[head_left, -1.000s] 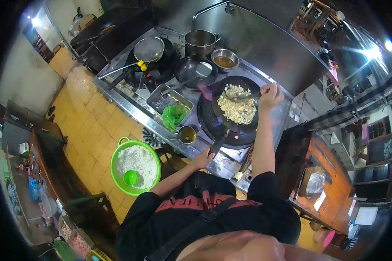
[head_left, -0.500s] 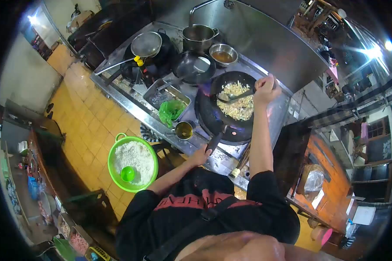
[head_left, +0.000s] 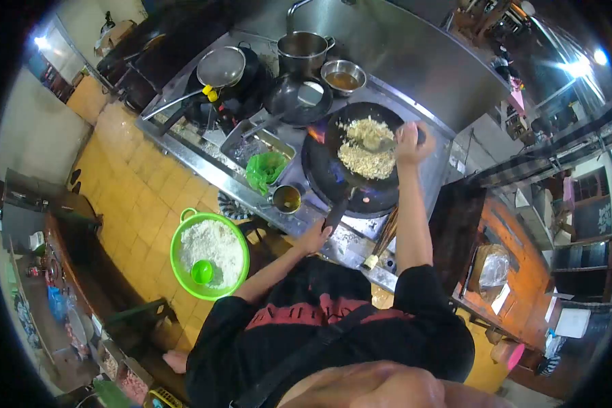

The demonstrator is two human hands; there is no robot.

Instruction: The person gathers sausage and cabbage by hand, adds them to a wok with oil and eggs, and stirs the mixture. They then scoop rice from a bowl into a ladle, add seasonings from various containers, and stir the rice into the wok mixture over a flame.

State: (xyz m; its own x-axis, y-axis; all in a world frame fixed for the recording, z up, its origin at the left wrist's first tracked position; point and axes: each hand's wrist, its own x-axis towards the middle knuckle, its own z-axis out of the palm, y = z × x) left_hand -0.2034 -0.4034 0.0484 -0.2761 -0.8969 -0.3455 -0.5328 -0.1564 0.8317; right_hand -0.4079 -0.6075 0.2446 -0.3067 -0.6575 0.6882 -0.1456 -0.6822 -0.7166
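Note:
My left hand (head_left: 314, 238) is closed around the dark handle (head_left: 336, 215) of a black wok (head_left: 385, 195) on the burner. Pale, crumbly food that looks like rice (head_left: 366, 164) lies in the wok, parted into two heaps. In my right hand (head_left: 412, 144), held over the wok's right side, is the handle of a ladle (head_left: 383, 145). Its bowl is down in the food, partly covered. Orange flame (head_left: 316, 134) shows at the wok's left edge.
Left of the wok stand a metal cup of oil (head_left: 286, 199), a steel tray (head_left: 237, 146) with a green bag (head_left: 265, 170), and a second pan (head_left: 299, 105). Behind are a pot (head_left: 301, 46) and a bowl of brown liquid (head_left: 343, 76). A green basin (head_left: 176, 253) of white rice sits lower left.
The ladle has pushed into the food, which is now split into two heaps. Flame has grown at the wok's left side. My left hand keeps its hold on the handle.

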